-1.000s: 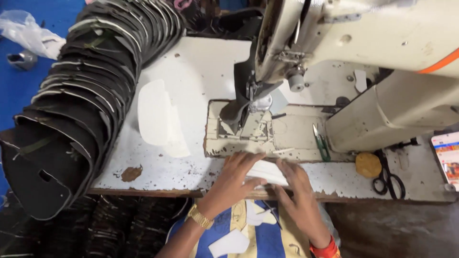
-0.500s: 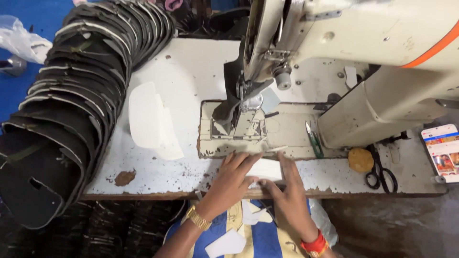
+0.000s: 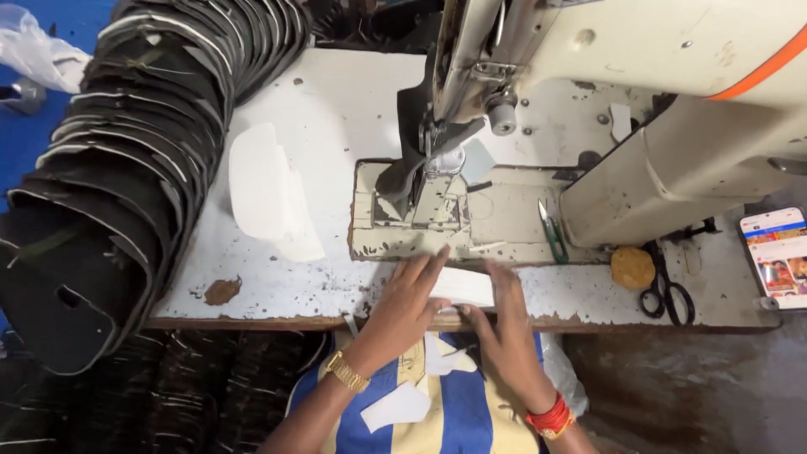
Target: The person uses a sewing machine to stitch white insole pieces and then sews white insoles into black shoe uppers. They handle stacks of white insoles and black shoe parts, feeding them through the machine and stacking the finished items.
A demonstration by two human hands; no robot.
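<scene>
**Both hands pressing a white strip at the table's near edge**

Reaching in from 6 o'clock, forearms converging toward the middle of the table point(image 3: 336, 92). Left hand point(image 3: 408, 298) lying palm down, fingers stretched out flat and pointing toward 1 o'clock, fingertips resting on the left end of the white strip point(image 3: 462, 287); not closed around anything. Right hand point(image 3: 504, 324) lying alongside, fingers extended toward 12 o'clock, slightly blurred, pressing flat on the strip's right end; also open, gripping nothing.

Lying flat on the table just short of the sewing machine point(image 3: 639, 92) bed plate, at the near edge, between and partly under the two hands. Running with its long axis from 9 o'clock to 3 o'clock, roughly parallel to the table edge, right end tilting slightly toward the near side.

Sitting at 10 o'clock from the hands, a stack of white curved pieces point(image 3: 265, 193); farther toward 9 o'clock, a long curved row of black pieces point(image 3: 126, 160). Lying at 3 o'clock, green thread snips point(image 3: 552, 231), a round yellow lump point(image 3: 632, 267), black scissors point(image 3: 666, 290) and a phone point(image 3: 777, 256) with a lit screen.
</scene>
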